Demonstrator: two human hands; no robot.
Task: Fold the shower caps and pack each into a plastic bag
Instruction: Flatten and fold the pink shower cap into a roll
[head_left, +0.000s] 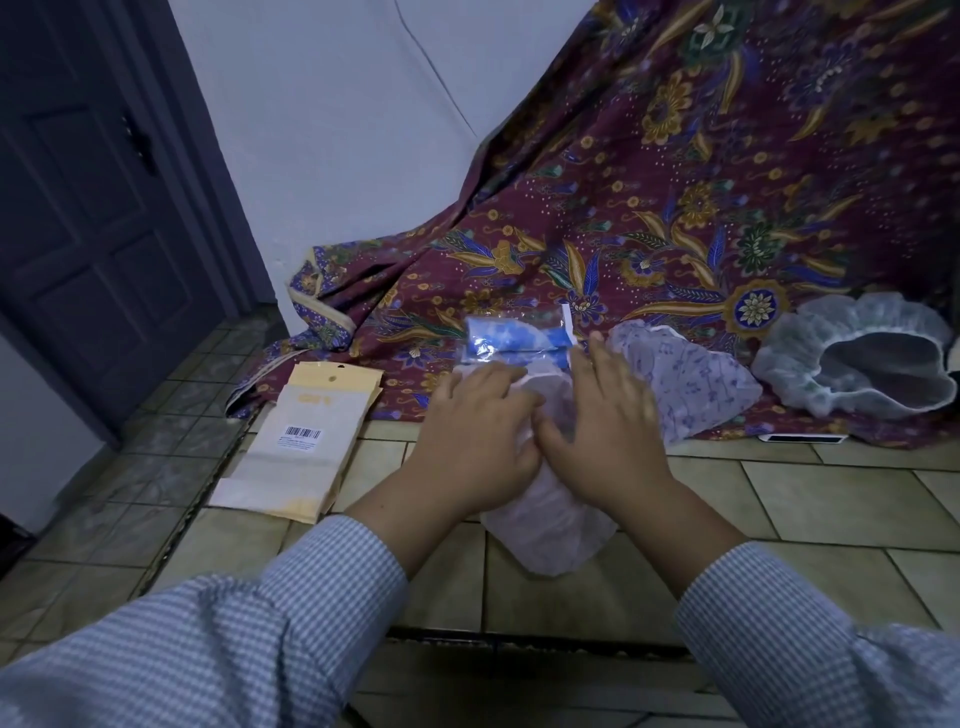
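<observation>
A pale cap (550, 525) lies on the tiled floor (810, 499), under both hands. The left hand (475, 441) rests flat on its upper left part, grip apart, fingers straight and pointing right. The right hand (605, 431) presses its upper right part, grip also apart, fingers spread and pointing away from the person. The thumbs nearly meet over the cap's middle. Just beyond the fingertips lies a bagged blue cap (514, 340) on the patterned cloth (675, 208). Right of the right hand lies a printed cap (691, 384), and farther right an open white cap (862, 358) with its hollow showing. Left of the left hand, a stack of bags (306, 441) with a barcode label lies on the floor. Both sleeves (270, 623) are checked blue.
</observation>
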